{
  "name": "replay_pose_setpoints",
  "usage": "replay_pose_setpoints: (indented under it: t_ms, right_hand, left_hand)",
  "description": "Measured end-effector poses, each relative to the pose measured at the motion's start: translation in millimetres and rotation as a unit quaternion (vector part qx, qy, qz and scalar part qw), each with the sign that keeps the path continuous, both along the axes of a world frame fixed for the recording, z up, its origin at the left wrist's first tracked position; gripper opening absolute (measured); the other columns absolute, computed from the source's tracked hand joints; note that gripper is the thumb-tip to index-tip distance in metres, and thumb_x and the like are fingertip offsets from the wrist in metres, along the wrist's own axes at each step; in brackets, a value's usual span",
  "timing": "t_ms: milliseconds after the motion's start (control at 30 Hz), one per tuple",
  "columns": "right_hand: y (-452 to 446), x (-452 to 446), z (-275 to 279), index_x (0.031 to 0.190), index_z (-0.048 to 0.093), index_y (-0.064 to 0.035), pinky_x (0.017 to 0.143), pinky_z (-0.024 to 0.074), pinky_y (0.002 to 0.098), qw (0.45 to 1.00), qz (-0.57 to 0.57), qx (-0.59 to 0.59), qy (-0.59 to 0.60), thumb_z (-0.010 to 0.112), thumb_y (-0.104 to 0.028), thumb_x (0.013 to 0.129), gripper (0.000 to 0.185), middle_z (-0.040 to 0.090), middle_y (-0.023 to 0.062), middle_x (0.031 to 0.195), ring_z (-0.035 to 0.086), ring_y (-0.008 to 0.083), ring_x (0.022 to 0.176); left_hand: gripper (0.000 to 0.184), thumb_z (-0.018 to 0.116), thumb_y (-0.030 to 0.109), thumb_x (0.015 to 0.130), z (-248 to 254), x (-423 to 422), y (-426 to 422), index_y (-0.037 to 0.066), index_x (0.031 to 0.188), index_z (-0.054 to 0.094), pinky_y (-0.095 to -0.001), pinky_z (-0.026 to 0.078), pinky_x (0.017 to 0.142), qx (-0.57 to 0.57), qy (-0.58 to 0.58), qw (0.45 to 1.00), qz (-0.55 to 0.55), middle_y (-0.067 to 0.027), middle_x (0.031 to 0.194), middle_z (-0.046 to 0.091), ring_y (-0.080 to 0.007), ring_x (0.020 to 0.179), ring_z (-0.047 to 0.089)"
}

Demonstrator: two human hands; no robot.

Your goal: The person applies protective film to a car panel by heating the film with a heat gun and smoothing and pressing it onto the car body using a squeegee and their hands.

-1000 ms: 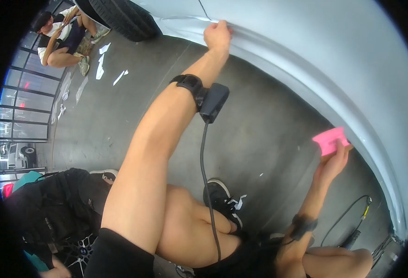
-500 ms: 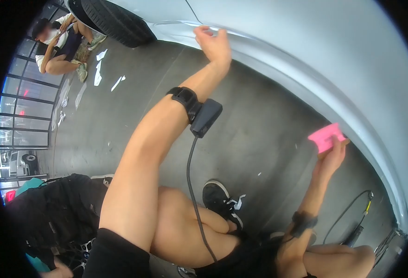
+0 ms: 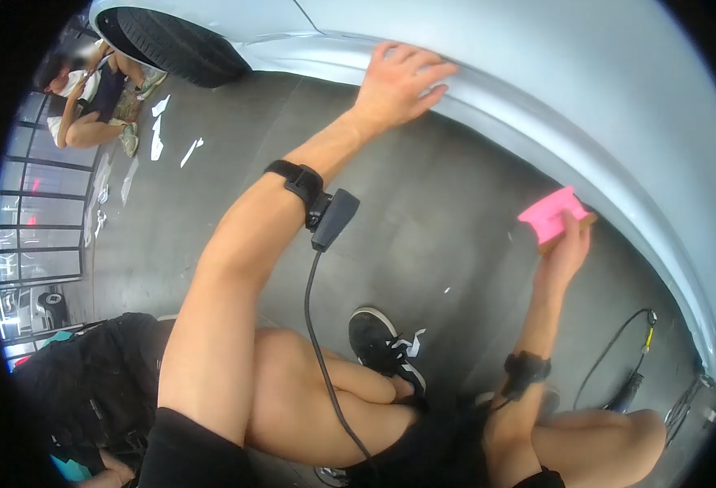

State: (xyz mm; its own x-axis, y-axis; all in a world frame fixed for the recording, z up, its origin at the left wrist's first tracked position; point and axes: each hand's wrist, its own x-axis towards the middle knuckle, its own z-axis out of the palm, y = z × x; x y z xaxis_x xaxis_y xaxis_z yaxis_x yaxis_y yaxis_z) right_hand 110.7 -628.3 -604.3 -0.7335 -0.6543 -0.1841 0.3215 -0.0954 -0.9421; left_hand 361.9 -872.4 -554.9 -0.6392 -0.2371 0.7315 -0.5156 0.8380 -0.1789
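Note:
My left hand (image 3: 399,88) reaches up to the pale blue car's lower side, its fingers spread over the sill (image 3: 488,102). Whether the fingertips press on the panel is hard to make out. Lower on the right, my right hand (image 3: 565,254) is closed on a pink squeegee (image 3: 552,218) with a brownish strip along one edge. The squeegee is held just off the sill's lower edge. Both forearms wear black straps, and a cable hangs from the dark box (image 3: 335,220) on the left one.
The car's tyre (image 3: 183,49) is at the upper left. White scraps (image 3: 158,130) lie on the grey floor (image 3: 423,228). Another person (image 3: 89,106) squats beyond the tyre. A black bag (image 3: 89,382) sits at lower left. A cable (image 3: 610,346) and a dark tool (image 3: 625,394) lie at right.
My left hand has moved right along the sill, and its fingers have spread out over it. The right hand, still holding the squeegee, has shifted slightly up and left in view.

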Motion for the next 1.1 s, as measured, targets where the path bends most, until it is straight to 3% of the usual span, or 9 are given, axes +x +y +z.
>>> replay_pose_setpoints:
  t_ms: [133,333,400,433,500,733,933,1000,1100]
  right_hand:
    - [5,3,3,0.121,0.059,-0.0020,0.089,0.0465,0.0306,0.999,0.034,-0.014,-0.011,0.063,-0.013,0.094,0.029,0.062,0.0046,0.112,0.060,0.0150,0.103]
    - [11,-4,-4,0.115,0.061,-0.0038,0.085,0.0466,0.0288,0.999,0.038,-0.027,-0.028,0.064,-0.012,0.094,0.023,0.064,0.0033,0.106,0.061,0.0134,0.097]
    - [12,-9,-7,0.118,0.060,-0.0009,0.085,0.0483,0.0304,1.000,0.010,-0.017,-0.013,0.063,-0.012,0.093,0.028,0.065,0.0063,0.108,0.062,0.0156,0.097]
    - [11,-11,-9,0.118,0.060,-0.0009,0.085,0.0483,0.0304,0.999,0.016,-0.023,-0.021,0.063,-0.012,0.093,0.028,0.065,0.0063,0.108,0.062,0.0156,0.097]
    - [13,-12,-9,0.120,0.059,-0.0005,0.085,0.0484,0.0312,0.999,0.007,-0.006,-0.036,0.062,-0.011,0.094,0.028,0.064,0.0064,0.109,0.062,0.0163,0.097]
    - [11,-7,-12,0.119,0.059,-0.0003,0.086,0.0464,0.0308,0.999,0.032,0.008,-0.021,0.061,-0.011,0.095,0.027,0.064,0.0060,0.108,0.061,0.0151,0.098]
    - [10,1,-8,0.118,0.060,-0.0010,0.081,0.0464,0.0286,1.000,0.018,-0.013,-0.019,0.061,-0.012,0.094,0.026,0.064,0.0047,0.105,0.061,0.0137,0.093]
    - [11,0,-5,0.118,0.060,-0.0014,0.080,0.0465,0.0286,1.000,0.012,-0.004,-0.027,0.061,-0.012,0.094,0.026,0.064,0.0045,0.105,0.061,0.0137,0.093]
    - [13,-3,-7,0.118,0.060,-0.0019,0.080,0.0467,0.0287,0.999,0.012,0.009,-0.038,0.062,-0.012,0.094,0.026,0.064,0.0042,0.105,0.061,0.0136,0.093]
  left_hand:
    - [0.037,0.076,0.021,0.082,1,-22,-1,0.026,0.117,0.068,-0.0421,0.041,0.095,-0.058,-0.052,0.997,-0.011,0.0041,0.101,0.064,-0.0207,0.100,0.060]
    - [0.044,0.072,0.013,0.083,-9,-2,4,0.022,0.124,0.062,-0.0465,0.040,0.101,-0.003,-0.036,0.999,-0.015,-0.0050,0.121,0.058,-0.0269,0.112,0.054]
    - [0.046,0.068,0.009,0.084,-12,13,0,0.016,0.129,0.058,-0.0481,0.039,0.104,0.072,0.065,0.994,0.049,-0.0108,0.132,0.050,-0.0318,0.120,0.049]
    - [0.046,0.068,0.009,0.084,-12,21,-4,0.016,0.129,0.058,-0.0481,0.039,0.104,0.065,0.057,0.995,0.055,-0.0108,0.132,0.050,-0.0318,0.120,0.049]
    - [0.046,0.066,0.008,0.084,-11,34,-11,0.014,0.128,0.056,-0.0488,0.043,0.101,0.146,0.195,0.961,0.134,-0.0115,0.133,0.047,-0.0347,0.121,0.048]
    - [0.048,0.064,0.007,0.085,-13,51,-14,0.011,0.131,0.052,-0.0467,0.050,0.090,0.198,0.172,0.955,0.138,-0.0128,0.134,0.047,-0.0372,0.121,0.050]
    - [0.050,0.065,0.008,0.084,-18,56,-15,0.009,0.132,0.051,-0.0486,0.042,0.101,0.139,0.103,0.970,0.169,-0.0139,0.136,0.048,-0.0369,0.122,0.050]
    - [0.053,0.064,0.008,0.084,-18,59,-20,0.006,0.135,0.048,-0.0487,0.037,0.106,0.108,0.193,0.945,0.240,-0.0152,0.140,0.047,-0.0369,0.124,0.049]
    - [0.056,0.063,0.008,0.084,-19,68,-29,0.005,0.138,0.045,-0.0484,0.037,0.107,0.117,0.215,0.939,0.241,-0.0165,0.142,0.046,-0.0368,0.127,0.048]
